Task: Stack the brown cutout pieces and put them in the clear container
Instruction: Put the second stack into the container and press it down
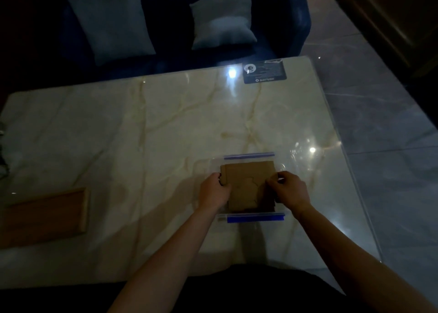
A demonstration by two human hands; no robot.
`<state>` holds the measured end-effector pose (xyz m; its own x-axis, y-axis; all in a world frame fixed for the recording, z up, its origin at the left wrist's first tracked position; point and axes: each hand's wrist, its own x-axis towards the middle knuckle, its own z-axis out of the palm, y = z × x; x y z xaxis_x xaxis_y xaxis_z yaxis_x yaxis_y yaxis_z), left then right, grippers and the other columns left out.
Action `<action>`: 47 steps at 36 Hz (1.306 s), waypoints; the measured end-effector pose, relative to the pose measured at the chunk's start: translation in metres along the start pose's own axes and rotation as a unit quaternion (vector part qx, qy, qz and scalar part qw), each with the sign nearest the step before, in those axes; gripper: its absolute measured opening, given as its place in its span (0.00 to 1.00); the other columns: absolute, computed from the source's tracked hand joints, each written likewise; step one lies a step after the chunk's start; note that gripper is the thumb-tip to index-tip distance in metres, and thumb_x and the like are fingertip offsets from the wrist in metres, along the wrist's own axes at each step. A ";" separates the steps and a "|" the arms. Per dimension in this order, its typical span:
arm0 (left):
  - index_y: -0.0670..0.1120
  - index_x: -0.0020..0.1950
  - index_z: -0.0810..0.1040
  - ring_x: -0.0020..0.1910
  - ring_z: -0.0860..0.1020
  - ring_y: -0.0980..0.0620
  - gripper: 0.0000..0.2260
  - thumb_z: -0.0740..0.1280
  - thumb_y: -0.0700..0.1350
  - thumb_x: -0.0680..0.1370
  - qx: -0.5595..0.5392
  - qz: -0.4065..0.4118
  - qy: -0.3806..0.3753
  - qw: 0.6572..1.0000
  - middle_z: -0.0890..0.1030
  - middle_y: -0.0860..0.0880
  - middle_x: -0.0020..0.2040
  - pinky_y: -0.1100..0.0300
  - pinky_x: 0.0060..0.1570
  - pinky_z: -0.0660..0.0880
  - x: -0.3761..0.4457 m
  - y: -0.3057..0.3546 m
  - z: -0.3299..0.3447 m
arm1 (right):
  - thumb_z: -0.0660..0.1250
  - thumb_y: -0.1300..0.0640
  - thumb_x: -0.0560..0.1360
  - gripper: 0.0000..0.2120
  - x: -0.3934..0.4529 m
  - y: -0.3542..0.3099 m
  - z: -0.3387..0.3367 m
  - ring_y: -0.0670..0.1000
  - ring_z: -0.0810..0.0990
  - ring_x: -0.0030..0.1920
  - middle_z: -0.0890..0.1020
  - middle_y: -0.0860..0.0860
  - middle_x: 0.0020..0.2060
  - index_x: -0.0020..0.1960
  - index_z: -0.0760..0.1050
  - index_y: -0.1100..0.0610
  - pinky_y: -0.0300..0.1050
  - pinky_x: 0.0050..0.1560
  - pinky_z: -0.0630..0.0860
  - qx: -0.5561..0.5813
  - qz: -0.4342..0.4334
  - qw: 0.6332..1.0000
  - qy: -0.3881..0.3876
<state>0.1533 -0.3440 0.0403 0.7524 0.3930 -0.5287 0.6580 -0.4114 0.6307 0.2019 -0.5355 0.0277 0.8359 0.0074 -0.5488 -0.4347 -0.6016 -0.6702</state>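
Note:
A stack of brown cutout pieces (246, 184), with jigsaw-like edges, lies over a clear container (282, 164) that has blue strips at its far and near edges. It sits on the marble table, right of centre. My left hand (213, 190) grips the stack's left edge. My right hand (290, 189) pinches its right edge. Whether the pieces lie inside or on top of the clear container cannot be told in the dim light.
A wooden board (45, 216) lies at the table's (142, 134) left front. A dark card (264, 72) rests at the far right corner. Behind the table stands a dark sofa with two pale cushions (111, 24). Tiled floor runs along the right.

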 end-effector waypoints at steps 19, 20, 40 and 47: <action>0.42 0.62 0.73 0.58 0.76 0.41 0.13 0.62 0.43 0.79 0.235 -0.047 -0.033 0.970 0.73 0.41 0.62 0.52 0.51 0.73 0.011 0.001 0.024 | 0.59 0.51 0.81 0.13 0.010 0.014 0.020 0.50 0.73 0.39 0.74 0.56 0.53 0.53 0.77 0.59 0.45 0.45 0.73 -0.229 -0.013 0.973 0.023; 0.42 0.62 0.73 0.59 0.76 0.41 0.13 0.61 0.43 0.79 0.238 -0.047 -0.035 0.969 0.72 0.41 0.62 0.51 0.52 0.73 0.011 0.002 0.025 | 0.59 0.51 0.81 0.13 0.009 0.014 0.021 0.50 0.73 0.39 0.74 0.56 0.53 0.53 0.77 0.59 0.44 0.45 0.72 -0.232 -0.014 0.972 0.023; 0.43 0.66 0.71 0.58 0.77 0.43 0.19 0.64 0.48 0.77 -0.027 -0.121 -0.056 0.991 0.77 0.42 0.61 0.50 0.58 0.75 0.011 0.011 0.020 | 0.61 0.54 0.80 0.16 0.009 0.009 0.017 0.58 0.79 0.57 0.78 0.58 0.59 0.64 0.71 0.60 0.55 0.59 0.76 -0.041 0.023 0.999 -0.024; 0.56 0.57 0.73 0.53 0.79 0.47 0.11 0.65 0.47 0.76 -0.187 -0.170 -0.091 0.963 0.79 0.48 0.56 0.44 0.59 0.76 0.000 0.011 0.029 | 0.64 0.52 0.78 0.14 0.006 0.005 0.017 0.56 0.79 0.55 0.81 0.54 0.54 0.63 0.72 0.54 0.51 0.57 0.75 0.093 0.108 0.986 -0.082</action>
<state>0.1617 -0.3729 0.0309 0.5113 0.2870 -0.8101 0.8357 0.0537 0.5465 0.1987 -0.5246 0.0123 0.6582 0.0333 -0.7521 -0.6632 -0.4470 -0.6003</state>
